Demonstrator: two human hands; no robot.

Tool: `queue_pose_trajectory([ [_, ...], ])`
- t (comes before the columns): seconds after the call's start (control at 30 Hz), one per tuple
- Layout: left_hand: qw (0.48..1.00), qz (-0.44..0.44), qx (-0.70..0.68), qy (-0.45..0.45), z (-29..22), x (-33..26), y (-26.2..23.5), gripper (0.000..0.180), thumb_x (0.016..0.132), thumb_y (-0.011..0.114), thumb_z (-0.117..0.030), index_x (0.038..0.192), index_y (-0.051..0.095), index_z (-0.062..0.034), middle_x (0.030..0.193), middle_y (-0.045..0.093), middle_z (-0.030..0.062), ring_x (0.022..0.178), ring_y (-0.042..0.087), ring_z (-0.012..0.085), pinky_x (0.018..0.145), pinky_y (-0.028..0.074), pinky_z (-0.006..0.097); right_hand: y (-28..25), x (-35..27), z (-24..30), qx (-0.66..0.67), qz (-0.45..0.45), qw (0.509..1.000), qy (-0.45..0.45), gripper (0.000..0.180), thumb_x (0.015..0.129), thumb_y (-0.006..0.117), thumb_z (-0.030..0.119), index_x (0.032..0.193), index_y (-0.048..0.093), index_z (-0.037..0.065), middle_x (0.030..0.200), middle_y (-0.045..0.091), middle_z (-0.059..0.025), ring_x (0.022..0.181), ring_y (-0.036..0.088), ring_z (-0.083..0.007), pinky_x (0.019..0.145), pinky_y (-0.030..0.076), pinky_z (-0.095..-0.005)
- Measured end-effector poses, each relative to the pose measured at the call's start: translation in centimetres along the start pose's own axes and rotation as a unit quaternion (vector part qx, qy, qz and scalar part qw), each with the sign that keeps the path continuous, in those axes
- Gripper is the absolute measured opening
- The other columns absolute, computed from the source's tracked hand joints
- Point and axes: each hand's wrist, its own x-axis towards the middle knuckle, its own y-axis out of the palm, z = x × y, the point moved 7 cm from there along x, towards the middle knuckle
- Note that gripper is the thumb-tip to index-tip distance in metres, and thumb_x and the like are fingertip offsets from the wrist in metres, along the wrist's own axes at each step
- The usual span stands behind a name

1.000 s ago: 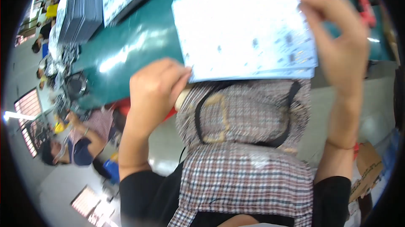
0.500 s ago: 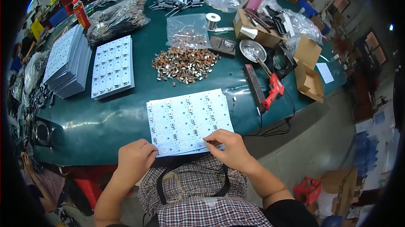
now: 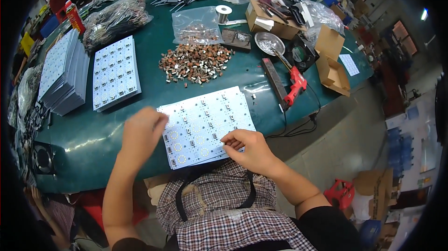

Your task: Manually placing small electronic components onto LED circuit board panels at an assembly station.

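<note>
In front of me lies a small stack of white circuit boards [image 3: 203,119], with small dark and silver parts in rows on the top sheet. My right hand [image 3: 252,150] is over its right side, thumb and forefinger pinched together; whatever is between them is too small to make out. Motion smears my left hand [image 3: 142,129], which is raised beside the upper left part of the stack with curled fingers. Beyond the boards is a heap of small brown and silver components [image 3: 196,64]. One loose white piece [image 3: 254,96] sits right of the boards.
Two board stacks, one tall [image 3: 63,71] and one low [image 3: 115,73], stand at left. A red soldering gun [image 3: 296,85] rests at right near a metal bar [image 3: 274,83], a metal dish [image 3: 269,44] and an open cardboard box [image 3: 333,74]. A solder spool [image 3: 223,14] stands farther back.
My left hand has left the boards' lower left corner and moved up and away from me. My right hand stays pinched over the boards. The whole view has shifted slightly.
</note>
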Motion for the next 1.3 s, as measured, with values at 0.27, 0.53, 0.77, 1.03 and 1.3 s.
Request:
queue_pose_trajectory([
  [0.27,0.987,0.037,0.139,0.078,3.7,8.5,7.8,0.015,0.086,0.074,-0.011,0.102,0.075,-0.0123,0.100,0.064,0.0084,0.097,0.066,0.0297,0.081,0.055,0.041,-0.1,-1.0,0.2,-0.027,0.011,1.000,0.010,0.017,0.088,0.075,0.003,0.105,0.074,0.001,0.092,0.075,-0.0110,0.081,0.075,-0.0182,0.072,0.061,-0.0293],
  [0.53,0.990,0.078,0.111,0.036,5.3,8.8,7.3,0.009,0.083,0.075,-0.010,0.092,0.074,-0.0087,0.095,0.066,0.0117,0.091,0.068,0.0333,0.079,0.054,0.043,0.8,-1.0,0.5,-0.037,-0.001,0.998,-0.046,0.018,0.085,0.071,0.004,0.104,0.071,0.001,0.092,0.073,-0.0149,0.083,0.073,-0.0308,0.075,0.059,-0.0399],
  [0.77,0.993,0.026,0.099,0.061,6.6,8.9,7.1,0.010,0.088,0.070,-0.017,0.095,0.072,-0.0097,0.092,0.069,0.0153,0.089,0.068,0.0372,0.078,0.054,0.048,0.5,-0.5,0.8,-0.076,0.029,0.994,-0.076,0.014,0.087,0.074,0.006,0.100,0.073,0.001,0.087,0.072,-0.0152,0.077,0.072,-0.0278,0.070,0.057,-0.0358],
  [1.03,0.909,0.038,-0.386,-0.150,7.3,7.4,4.9,0.015,0.098,0.073,-0.013,0.104,0.070,0.0007,0.085,0.070,0.0032,0.076,0.065,0.0100,0.072,0.054,0.025,0.4,-0.2,-0.9,-0.006,0.040,0.998,0.041,0.019,0.089,0.073,-0.004,0.108,0.072,-0.006,0.094,0.075,-0.0090,0.084,0.073,-0.0136,0.075,0.058,-0.0246],
  [1.3,0.865,-0.016,-0.443,-0.236,5.7,-0.4,0.3,0.024,0.102,0.068,-0.024,0.109,0.070,-0.0007,0.093,0.072,0.0049,0.078,0.068,0.0066,0.072,0.058,0.019,1.2,-1.4,-1.6,0.028,0.042,0.992,0.112,0.021,0.093,0.072,-0.004,0.113,0.070,-0.009,0.097,0.076,-0.0115,0.087,0.075,-0.0161,0.081,0.061,-0.0258],
])
